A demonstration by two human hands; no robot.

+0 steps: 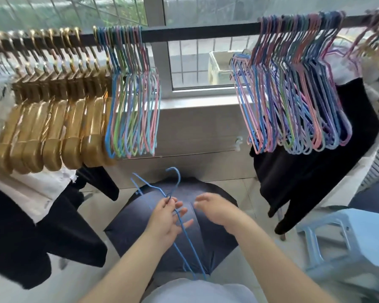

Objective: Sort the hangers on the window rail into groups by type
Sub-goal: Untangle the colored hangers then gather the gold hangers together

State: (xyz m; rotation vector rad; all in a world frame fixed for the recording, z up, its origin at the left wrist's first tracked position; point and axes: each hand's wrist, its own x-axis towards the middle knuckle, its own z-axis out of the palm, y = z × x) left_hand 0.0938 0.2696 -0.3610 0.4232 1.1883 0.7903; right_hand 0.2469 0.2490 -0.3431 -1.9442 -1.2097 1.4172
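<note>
- The left hand is pinching a blue wire hanger at its neck between thumb and forefinger, with the other fingers spreading loosely under the wire.
- That hanger is sitting low in front of the person's lap, well below the rail, its hook pointing up and away and its long sides running back toward the body.
- The right hand is hovering just beside the left, fingers loosely curled and holding nothing, not touching the hanger.
- The dark rail is running across the window, with a bare stretch in the middle.
- At the left end, a row of gold hangers is hanging packed together.
- Touching their right side, a small bunch of coloured wire hangers is hanging in blue, pink, green and purple.
- Further right, well apart across the bare stretch, a larger bunch of wire hangers is hanging in similar colours.
- Dark clothes are hanging behind and under that right bunch.
- A pale blue plastic stool is standing on the floor at the right.
</note>
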